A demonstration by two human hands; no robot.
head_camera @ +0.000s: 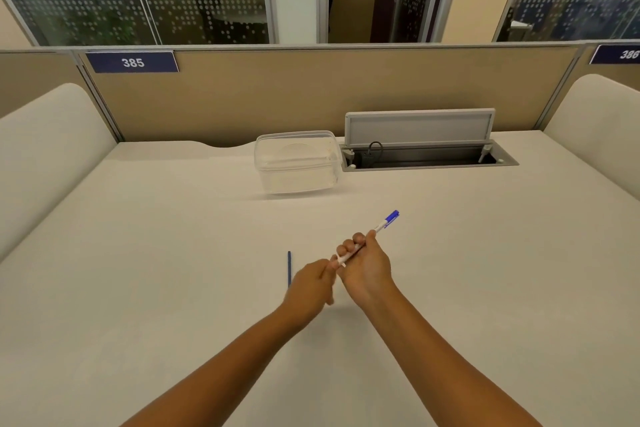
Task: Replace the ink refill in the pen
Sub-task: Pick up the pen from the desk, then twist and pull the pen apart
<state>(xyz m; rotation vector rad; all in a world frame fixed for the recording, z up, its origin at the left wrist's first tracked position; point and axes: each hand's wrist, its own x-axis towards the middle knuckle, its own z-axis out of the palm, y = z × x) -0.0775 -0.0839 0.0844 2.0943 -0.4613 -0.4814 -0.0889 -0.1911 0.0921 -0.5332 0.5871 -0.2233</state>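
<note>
My two bare forearms reach out from the near edge over the pale counter, and my hands meet a little right of its middle. My right hand is closed around the white barrel of the pen, fingers curled over it and the thumb lying along the shaft. The pen is lifted off the counter and tilted, its blue cap end pointing up and away to the right, its lower end pointing down toward my left hand. My left fingers are bunched together, pinching at that lower tip of the pen; they are blurred, so I cannot tell exactly what they grip, only that they are closed there and touching the pen's end.

Just to the left of my left hand, a thin blue ink refill lies flat on the counter, pointing straight away from me, its near end hidden behind my knuckles.

Farther back, well apart from my hands, a clear plastic container with its lid on sits on the counter. Right beside it, on the right, is a cable tray set into the counter with its grey flap standing open. Behind both runs a tan partition with a blue plate reading 385.
</note>
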